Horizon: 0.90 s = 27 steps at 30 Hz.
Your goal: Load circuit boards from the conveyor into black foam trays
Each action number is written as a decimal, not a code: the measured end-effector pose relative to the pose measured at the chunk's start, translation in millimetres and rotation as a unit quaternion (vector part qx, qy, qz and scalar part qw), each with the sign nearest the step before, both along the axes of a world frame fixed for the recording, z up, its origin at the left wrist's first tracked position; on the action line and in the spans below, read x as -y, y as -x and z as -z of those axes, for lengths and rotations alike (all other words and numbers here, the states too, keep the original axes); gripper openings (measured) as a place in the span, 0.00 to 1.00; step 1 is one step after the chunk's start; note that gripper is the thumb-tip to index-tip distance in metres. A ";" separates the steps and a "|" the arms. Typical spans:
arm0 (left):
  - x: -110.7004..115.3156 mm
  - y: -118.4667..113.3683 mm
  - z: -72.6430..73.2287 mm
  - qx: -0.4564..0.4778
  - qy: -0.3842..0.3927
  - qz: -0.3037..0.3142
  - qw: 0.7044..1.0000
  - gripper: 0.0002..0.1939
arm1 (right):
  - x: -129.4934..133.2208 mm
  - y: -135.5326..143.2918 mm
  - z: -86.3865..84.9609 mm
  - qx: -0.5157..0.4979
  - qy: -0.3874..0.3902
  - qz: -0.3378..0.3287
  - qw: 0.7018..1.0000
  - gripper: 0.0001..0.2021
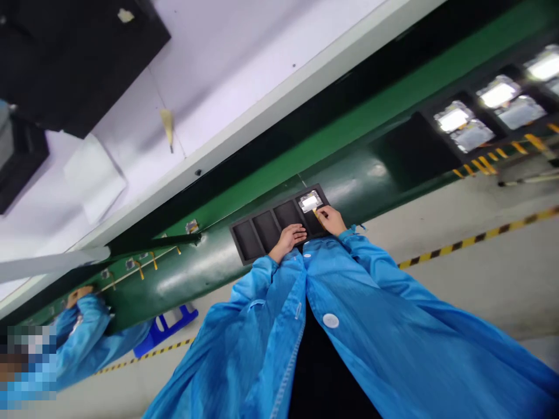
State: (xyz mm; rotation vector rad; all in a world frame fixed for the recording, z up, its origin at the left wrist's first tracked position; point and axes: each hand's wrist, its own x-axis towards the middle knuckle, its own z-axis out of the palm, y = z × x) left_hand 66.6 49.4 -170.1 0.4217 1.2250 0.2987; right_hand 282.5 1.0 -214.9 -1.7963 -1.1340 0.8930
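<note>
A black tray [271,216] with several compartments lies on the green bench in front of me. Its rightmost compartment holds a shiny silver part [310,201] with a thin orange strip [316,213] at its lower edge. The fingers of my right hand [331,220] are pinched on that strip. My left hand [290,239] rests at the tray's near edge, over a middle compartment, fingers spread a little and nothing seen in them. The other compartments to the left look bare.
At the right, more black trays [465,96] hold silver parts, with orange strips [483,164] along the bench edge. Another person in blue [87,326] works at the far left beside a blue stool [166,331]. Small parts [192,226] lie on the green bench [187,273].
</note>
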 end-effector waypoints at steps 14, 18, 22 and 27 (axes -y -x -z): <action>-41.0 183.6 -24.2 -0.239 -0.146 -0.258 0.925 0.10 | -22.5 24.7 35.2 0.129 0.021 -0.023 0.991 0.06; -72.1 228.9 -32.4 -0.326 -0.187 -0.223 0.899 0.04 | -26.6 32.3 37.5 0.157 0.042 0.020 0.987 0.05; -125.1 275.9 -46.2 -0.414 -0.224 -0.143 0.870 0.04 | -31.8 36.4 34.8 0.139 0.061 0.062 0.987 0.06; -197.6 326.9 -66.0 -0.499 -0.293 0.007 0.815 0.04 | -19.8 51.2 16.7 0.125 0.054 0.155 0.978 0.12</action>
